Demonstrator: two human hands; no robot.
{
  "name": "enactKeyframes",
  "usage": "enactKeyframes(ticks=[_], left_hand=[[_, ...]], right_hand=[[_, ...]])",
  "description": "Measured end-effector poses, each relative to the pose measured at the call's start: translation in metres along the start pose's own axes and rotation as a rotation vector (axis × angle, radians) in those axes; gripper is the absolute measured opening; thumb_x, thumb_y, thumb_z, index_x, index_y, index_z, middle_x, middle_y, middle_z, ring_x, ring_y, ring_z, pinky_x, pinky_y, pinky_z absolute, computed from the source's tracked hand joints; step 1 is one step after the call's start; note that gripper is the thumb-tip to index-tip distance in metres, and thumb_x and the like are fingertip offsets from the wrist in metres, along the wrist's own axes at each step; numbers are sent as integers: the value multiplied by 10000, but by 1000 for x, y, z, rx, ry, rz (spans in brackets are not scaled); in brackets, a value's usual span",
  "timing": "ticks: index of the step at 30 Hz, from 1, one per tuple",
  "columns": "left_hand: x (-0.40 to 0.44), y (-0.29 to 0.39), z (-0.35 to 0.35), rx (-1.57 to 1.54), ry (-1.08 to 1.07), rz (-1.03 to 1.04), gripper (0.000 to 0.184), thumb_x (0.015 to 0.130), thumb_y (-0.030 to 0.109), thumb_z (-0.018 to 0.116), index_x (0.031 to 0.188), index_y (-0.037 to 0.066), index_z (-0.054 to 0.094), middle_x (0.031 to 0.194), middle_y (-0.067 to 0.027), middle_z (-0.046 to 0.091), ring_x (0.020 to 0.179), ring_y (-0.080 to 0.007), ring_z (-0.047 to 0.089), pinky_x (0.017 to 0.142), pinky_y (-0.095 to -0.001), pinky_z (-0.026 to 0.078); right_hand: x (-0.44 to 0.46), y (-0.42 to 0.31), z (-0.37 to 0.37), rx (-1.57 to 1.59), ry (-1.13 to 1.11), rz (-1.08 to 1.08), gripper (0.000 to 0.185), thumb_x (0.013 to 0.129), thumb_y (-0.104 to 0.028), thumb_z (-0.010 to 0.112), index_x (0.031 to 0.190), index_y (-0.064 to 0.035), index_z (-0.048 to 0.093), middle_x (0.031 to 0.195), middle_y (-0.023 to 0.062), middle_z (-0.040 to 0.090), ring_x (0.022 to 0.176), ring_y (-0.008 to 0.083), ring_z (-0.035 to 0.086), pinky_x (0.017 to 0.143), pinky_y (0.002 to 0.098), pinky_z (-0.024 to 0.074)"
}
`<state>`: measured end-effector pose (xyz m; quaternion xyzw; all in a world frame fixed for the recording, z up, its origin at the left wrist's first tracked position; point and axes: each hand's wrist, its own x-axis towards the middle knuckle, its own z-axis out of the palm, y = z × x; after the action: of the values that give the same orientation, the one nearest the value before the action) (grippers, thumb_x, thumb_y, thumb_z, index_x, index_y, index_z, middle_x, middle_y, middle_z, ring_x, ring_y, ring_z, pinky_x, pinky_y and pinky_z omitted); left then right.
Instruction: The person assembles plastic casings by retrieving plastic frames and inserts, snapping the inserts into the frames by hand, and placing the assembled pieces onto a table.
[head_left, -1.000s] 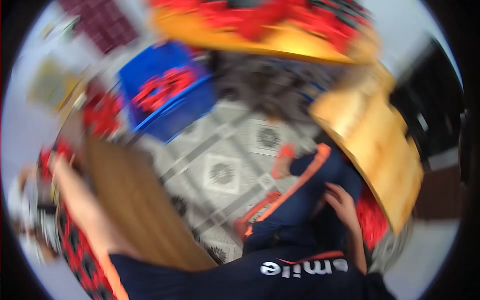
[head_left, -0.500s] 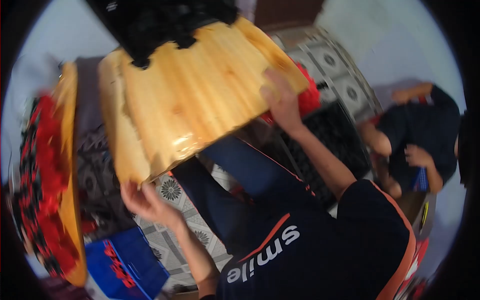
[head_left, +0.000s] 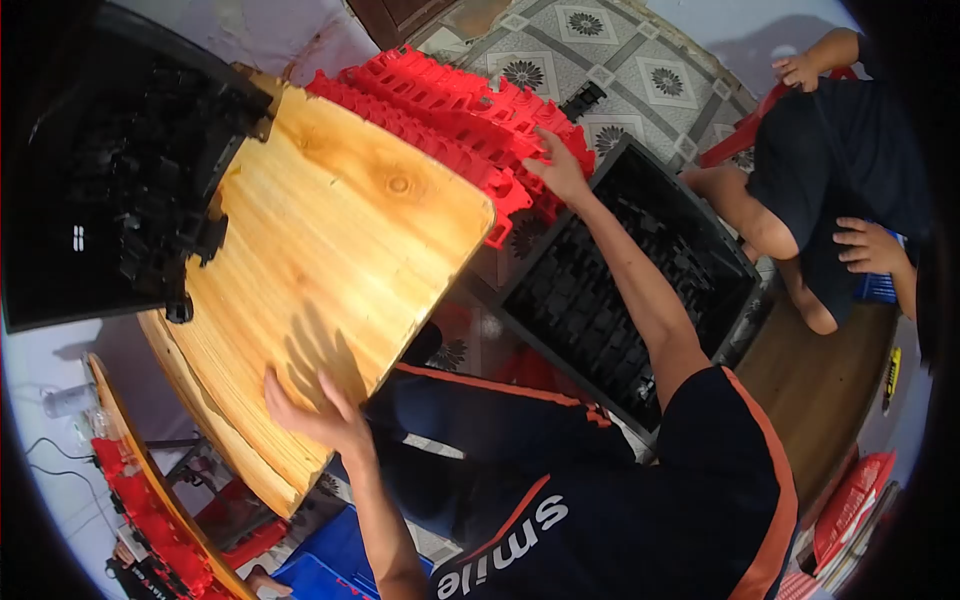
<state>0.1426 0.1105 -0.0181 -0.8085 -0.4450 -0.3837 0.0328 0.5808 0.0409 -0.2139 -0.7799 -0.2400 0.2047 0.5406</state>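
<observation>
head view: a person's right-hand grip [head_left: 556, 168], fingers parted and nothing visibly held, hangs at the right end of a pile of red plastic parts [head_left: 440, 112] lying past the edge of the wooden table [head_left: 345, 215]. the pile's long axis slants from upper left toward that grip, the nearer of the two; contact is impossible to tell. the left-hand grip [head_left: 325, 418], fingers also spread, hovers above the table, casting a shadow.

Right hand [head_left: 560, 172] near red parts [head_left: 450, 112]
</observation>
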Motion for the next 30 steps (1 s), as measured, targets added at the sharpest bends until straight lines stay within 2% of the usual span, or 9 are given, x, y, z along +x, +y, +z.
enactKeyframes(ticks=[3,6,8,10,11,13,14,23,30], left_hand=[[-24,42,-10,-103,7,431,567,848,45,605,1362,30,366,1331,-259,451,1250,-409,422,1017,-505,357],[-30,128,13,-629,-400,565,156,752,65,664,904,38,651,941,-132,655,831,-294,653,737,-397,513],[-64,144,62,-838,-598,212,319,847,27,646,1162,6,601,1141,-160,615,960,-295,633,797,-405,519],[-84,156,121,-1043,-745,-817,538,872,154,697,1341,50,454,1324,-108,506,1070,-290,570,856,-365,488],[-80,151,149,-1032,-739,-814,538,872,154,697,1341,50,454,1324,-108,506,1070,-290,570,856,-365,488],[-72,137,201,-977,-664,-1820,696,889,226,708,1455,120,318,1421,-63,407,1144,-229,514,898,-349,473],[-69,130,219,-997,-629,-1930,699,889,226,708,1457,123,314,1421,-63,408,1144,-228,515,896,-348,474],[-77,95,250,-1144,-643,-1867,730,885,222,712,1470,150,281,1417,-60,415,1142,-219,524,884,-346,486],[-78,83,258,-1172,-667,-1872,755,883,219,714,1480,171,255,1414,-57,421,1141,-213,531,874,-344,495]], right_hand=[[33,-8,30,-73,-126,-107,742,833,-227,740,1454,-47,376,1398,236,478,1265,321,506,1052,392,405],[69,-15,52,-128,-233,-216,774,829,-286,749,1458,-47,366,1408,248,460,1309,357,455,1093,403,367],[94,-19,71,-149,-281,-287,796,826,-316,752,1462,-46,357,1413,252,450,1334,372,424,1110,406,349],[118,-24,91,-170,-414,-312,869,799,-373,763,1469,-34,325,1459,255,392,1364,374,372,1121,427,339],[131,-27,103,-158,-418,-317,869,799,-373,763,1469,-34,325,1459,255,392,1364,374,372,1121,427,339],[157,-34,132,-196,-528,-343,962,785,-424,769,1510,-71,246,1516,246,299,1382,403,332,1125,427,334],[171,-39,150,-190,-543,-356,962,785,-424,769,1510,-71,246,1516,246,299,1382,403,332,1125,427,334],[249,-131,291,-434,-660,-378,1186,650,-592,811,1552,-216,140,1537,311,168,1412,459,250,1129,470,320],[327,-109,355,-481,-864,-349,1164,625,-591,822,1542,-257,187,1522,329,143,1327,484,371,1096,462,366]])
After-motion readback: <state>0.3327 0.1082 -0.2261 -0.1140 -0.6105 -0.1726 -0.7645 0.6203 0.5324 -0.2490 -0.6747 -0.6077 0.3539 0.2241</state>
